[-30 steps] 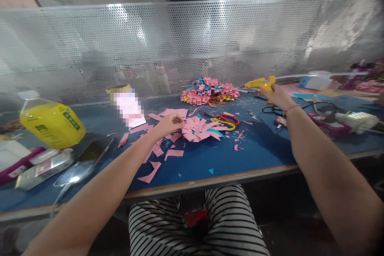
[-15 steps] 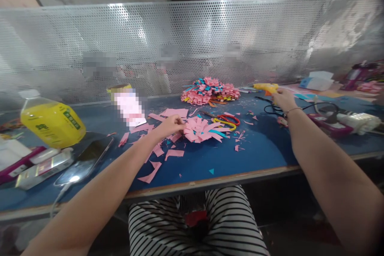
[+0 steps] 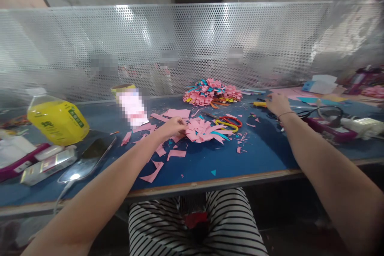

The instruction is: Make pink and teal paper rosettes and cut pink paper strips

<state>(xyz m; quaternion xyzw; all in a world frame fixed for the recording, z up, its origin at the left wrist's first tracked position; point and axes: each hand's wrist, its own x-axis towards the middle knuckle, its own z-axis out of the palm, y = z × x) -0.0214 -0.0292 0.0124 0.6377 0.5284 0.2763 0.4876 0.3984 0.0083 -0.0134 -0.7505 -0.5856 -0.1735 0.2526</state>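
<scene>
Pink paper flower [image 3: 204, 130] lay mid-worktop [image 3: 264, 148], its left edge pinched by the left hand [image 3: 173, 126], fingers closed on the petals. Far right, the glue gun [image 3: 259, 104] — held up in the right hand [image 3: 277, 103] a second before — had come down flat on the worktop. The hand lay over its handle; whether those fingers still gripped could not be told. Gluing looked paused, the flower held by one hand alone — scissors [image 3: 229, 122] just right of it, a heap [image 3: 211, 92] of finished flowers beyond.
</scene>
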